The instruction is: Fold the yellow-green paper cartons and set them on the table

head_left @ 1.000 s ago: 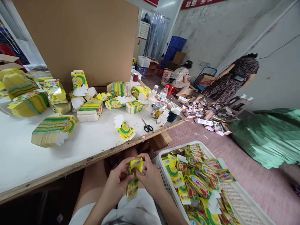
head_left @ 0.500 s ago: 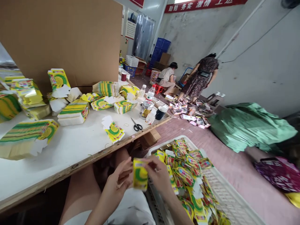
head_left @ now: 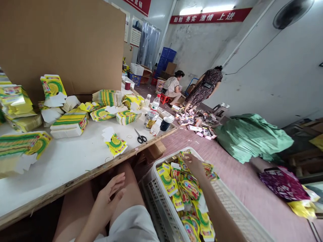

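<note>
My left hand (head_left: 110, 194) hangs over my lap with its fingers apart and nothing in it. My right hand (head_left: 194, 165) reaches into the far end of a white plastic basket (head_left: 151, 198). Its fingers are curled onto a small glossy packet (head_left: 185, 153) there; the fingertips are partly hidden. Inside the basket lie several packets (head_left: 191, 189) printed green, yellow and red. Along the basket's left side are small yellow boxes, one a yellow-green box (head_left: 165, 179) with a barcode end.
A white table (head_left: 83, 151) holds stacks of flat yellow-green cartons (head_left: 70, 122), scissors (head_left: 140, 136), a jar (head_left: 151, 120), bottles and a dark mug (head_left: 166, 124). Behind stands a cardboard sheet (head_left: 63, 43). Two people are by a pile of packages (head_left: 196, 121); a green sack (head_left: 254, 136) lies right.
The small yellow box is out of my hands. My right hand has moved right and forward into the basket; my left hand has drawn back to the left. The view has turned slightly right.
</note>
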A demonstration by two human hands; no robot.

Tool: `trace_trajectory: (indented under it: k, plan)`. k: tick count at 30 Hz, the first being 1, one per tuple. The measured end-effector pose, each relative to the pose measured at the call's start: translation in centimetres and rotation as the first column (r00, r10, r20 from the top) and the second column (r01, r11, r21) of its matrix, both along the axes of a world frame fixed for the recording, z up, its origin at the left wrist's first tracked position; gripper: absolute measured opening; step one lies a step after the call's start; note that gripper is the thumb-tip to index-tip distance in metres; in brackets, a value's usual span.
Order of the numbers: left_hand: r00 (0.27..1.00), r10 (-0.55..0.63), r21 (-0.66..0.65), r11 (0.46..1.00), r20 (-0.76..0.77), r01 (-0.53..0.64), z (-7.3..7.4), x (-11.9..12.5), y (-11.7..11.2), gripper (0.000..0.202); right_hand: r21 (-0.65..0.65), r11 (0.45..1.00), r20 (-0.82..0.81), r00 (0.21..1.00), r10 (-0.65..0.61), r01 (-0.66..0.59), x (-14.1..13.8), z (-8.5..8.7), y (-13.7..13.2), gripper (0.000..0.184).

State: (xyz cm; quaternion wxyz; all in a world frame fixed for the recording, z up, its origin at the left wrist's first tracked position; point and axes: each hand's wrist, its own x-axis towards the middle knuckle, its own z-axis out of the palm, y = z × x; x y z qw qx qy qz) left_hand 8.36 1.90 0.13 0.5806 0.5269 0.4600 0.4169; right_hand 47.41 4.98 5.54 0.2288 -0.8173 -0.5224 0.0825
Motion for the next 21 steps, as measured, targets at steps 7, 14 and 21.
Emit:
trace_trajectory:
  k: [7, 14, 21]
  plan:
    - [0.999, 0.05, 0.018, 0.999, -0.008, -0.05, 0.6, -0.9, 0.2, 0.042, 0.062, 0.918, -0.105, 0.912, 0.396, -0.391, -13.4, -3.4, 6.3, 0.021]
    - [0.995, 0.102, -0.002, 0.995, -0.012, -0.102, 0.6, -2.1, -0.1, 0.047, 0.115, 0.891, -0.07, 0.891, 0.449, -0.44, -24.2, -2.8, 13.2, 0.047]
    - [0.994, 0.106, 0.023, 0.994, -0.011, -0.106, 0.1, -3.3, 0.1, 0.045, 0.07, 0.906, -0.182, 0.888, 0.423, -0.418, -27.4, -3.6, 14.0, 0.035]
